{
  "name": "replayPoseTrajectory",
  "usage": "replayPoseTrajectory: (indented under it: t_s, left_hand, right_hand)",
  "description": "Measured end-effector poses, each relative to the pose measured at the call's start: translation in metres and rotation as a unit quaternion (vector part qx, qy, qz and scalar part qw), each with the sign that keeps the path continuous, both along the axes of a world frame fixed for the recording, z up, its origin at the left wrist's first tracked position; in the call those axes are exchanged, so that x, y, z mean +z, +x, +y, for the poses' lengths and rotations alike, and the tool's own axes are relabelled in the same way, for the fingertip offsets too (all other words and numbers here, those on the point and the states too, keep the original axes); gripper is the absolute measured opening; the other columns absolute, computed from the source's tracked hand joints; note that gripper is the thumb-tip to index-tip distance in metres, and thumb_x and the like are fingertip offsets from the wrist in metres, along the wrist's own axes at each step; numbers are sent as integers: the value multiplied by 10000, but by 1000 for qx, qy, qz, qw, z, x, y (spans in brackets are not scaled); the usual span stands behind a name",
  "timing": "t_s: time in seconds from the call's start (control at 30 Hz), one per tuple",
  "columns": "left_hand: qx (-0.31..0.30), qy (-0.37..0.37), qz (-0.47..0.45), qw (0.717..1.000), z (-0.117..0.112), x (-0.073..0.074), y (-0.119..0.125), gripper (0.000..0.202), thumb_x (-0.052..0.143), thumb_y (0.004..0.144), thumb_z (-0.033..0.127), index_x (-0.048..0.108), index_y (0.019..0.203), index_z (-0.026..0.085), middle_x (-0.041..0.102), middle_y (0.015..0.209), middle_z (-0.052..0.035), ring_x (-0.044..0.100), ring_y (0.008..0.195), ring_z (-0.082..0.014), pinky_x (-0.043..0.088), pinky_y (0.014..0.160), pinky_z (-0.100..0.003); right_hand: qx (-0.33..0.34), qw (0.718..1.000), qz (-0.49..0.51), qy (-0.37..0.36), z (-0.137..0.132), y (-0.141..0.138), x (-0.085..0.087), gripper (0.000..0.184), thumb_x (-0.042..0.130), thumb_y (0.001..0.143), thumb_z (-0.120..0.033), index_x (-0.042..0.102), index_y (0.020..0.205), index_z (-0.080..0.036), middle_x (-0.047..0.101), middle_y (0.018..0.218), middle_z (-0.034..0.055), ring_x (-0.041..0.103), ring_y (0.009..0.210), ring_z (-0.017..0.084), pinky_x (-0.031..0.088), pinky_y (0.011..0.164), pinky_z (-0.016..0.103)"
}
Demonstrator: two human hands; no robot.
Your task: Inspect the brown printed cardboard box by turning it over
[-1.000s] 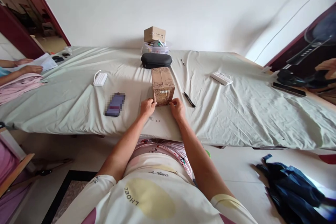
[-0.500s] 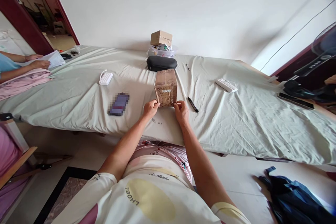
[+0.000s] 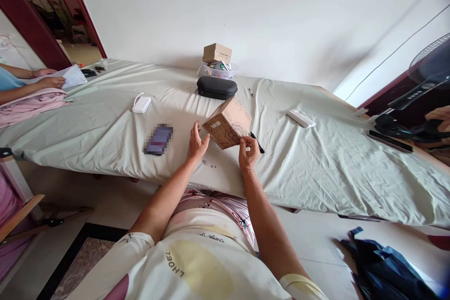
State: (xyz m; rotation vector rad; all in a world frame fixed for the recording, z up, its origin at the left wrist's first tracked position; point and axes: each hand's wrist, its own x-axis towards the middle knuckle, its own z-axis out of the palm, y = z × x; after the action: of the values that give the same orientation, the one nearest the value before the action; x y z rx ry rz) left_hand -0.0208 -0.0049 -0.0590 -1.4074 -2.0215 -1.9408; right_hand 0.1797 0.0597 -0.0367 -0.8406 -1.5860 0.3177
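Observation:
A small brown cardboard box [image 3: 228, 122] with printed line drawings is lifted off the sheet-covered table [image 3: 316, 159] and tilted, its left end low. My right hand [image 3: 248, 152] grips its lower right corner with curled fingers. My left hand [image 3: 197, 142] is held upright beside the box's lower left end, fingers stretched out, touching or almost touching it. A black marker [image 3: 257, 143] lies on the sheet just behind my right hand.
A black zip case [image 3: 216, 87], a clear tub [image 3: 218, 71] with a second small box [image 3: 217, 52] on it, a phone [image 3: 158, 139], two white cases [image 3: 141, 103] [image 3: 300, 117]. Another person's arms [image 3: 24, 86] rest at the far left. A fan [image 3: 427, 84] stands right.
The box was resting flat on the sheet with both hands at its near end. It has since been raised and tipped to the right, and my left hand has opened.

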Motion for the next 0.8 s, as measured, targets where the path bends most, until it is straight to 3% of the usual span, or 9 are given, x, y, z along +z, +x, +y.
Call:
replayPoseTrajectory:
  t_s: [0.13,0.27,0.37,0.43,0.57,0.8]
  left_hand:
    - [10,-5,10,1000,2,-4,-5,625,563,995,440,442,1528,136,560,1523,-247,548,1437,-333,429,1228,-508]
    - [47,-26,-1,999,0,-3,-3,737,461,1033,589,372,1602,130,477,1606,-268,454,1534,-344,364,1275,-521]
    - [45,-22,63,997,-6,5,5,833,432,1019,673,328,1640,129,349,1686,-280,329,1606,-370,306,1295,-558]
    - [17,-12,135,991,-10,11,11,808,458,1003,691,414,1609,159,294,1719,-259,256,1632,-394,270,1299,-596]
    - [-58,7,246,967,-12,16,18,572,527,1002,612,644,1416,235,400,1683,-178,302,1620,-360,266,1312,-568]
    - [-85,37,237,967,-4,10,13,367,435,1063,395,711,1232,222,524,1590,-160,410,1570,-282,358,1293,-528]
  right_hand:
    - [98,991,-84,31,-9,-8,0,317,505,1002,-449,715,1085,-226,729,958,98,680,841,229,591,724,379]
    - [166,975,-141,54,-11,-16,-5,394,512,1003,-381,669,1332,-232,726,1119,134,699,983,260,625,787,415]
    - [199,964,-165,65,-10,-19,-9,452,508,1011,-349,620,1439,-252,713,1186,136,700,1048,268,637,874,443]
    - [220,957,-177,70,-10,-20,-11,481,506,1015,-340,592,1483,-266,709,1211,133,700,1064,268,640,906,449]
    - [254,946,-182,81,-13,-22,-12,520,489,1023,-334,544,1534,-256,694,1301,145,696,1073,262,642,914,437]
    - [204,962,-180,16,-12,-22,-11,481,453,1057,-447,633,1455,-246,756,1069,95,703,854,209,618,901,383]
